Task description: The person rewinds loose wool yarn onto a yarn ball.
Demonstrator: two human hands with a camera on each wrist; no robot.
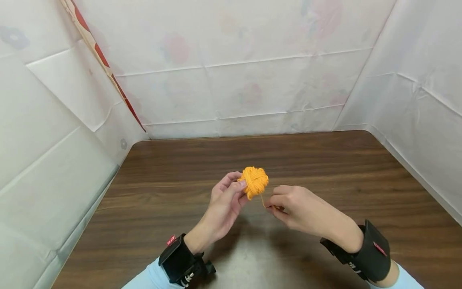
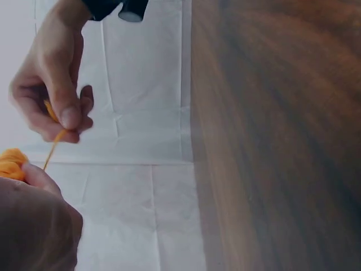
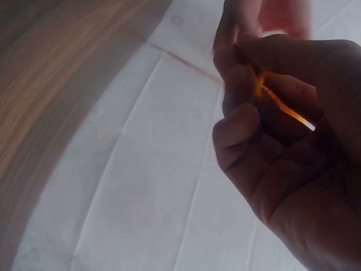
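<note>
- Looking down from the head view, the left hand [image 1: 225,202] holds a small round ball of orange yarn [image 1: 254,182] above the dark brown wooden table [image 1: 325,168], its fingers curled against the ball's left side. Just right of the ball, the right hand [image 1: 294,208] pinches the loose orange yarn strand [image 1: 263,199] that runs down from the ball's underside. Black wrist straps [image 1: 371,251] sit on both forearms, nearer the person than the ball. White creased sheeting [image 1: 234,80] walls the table behind the ball and to both sides.
- Seen from the left wrist, the ball [image 2: 11,162] peeks out at the left edge over that hand's fingers [image 2: 39,176]; the strand [image 2: 53,144] rises from it to the right hand [image 2: 48,90], pinched between thumb and forefinger.
- Seen from the right wrist, the curled fingers [image 3: 237,130] of the right hand close on the strand [image 3: 285,107]; the ball is out of sight.
</note>
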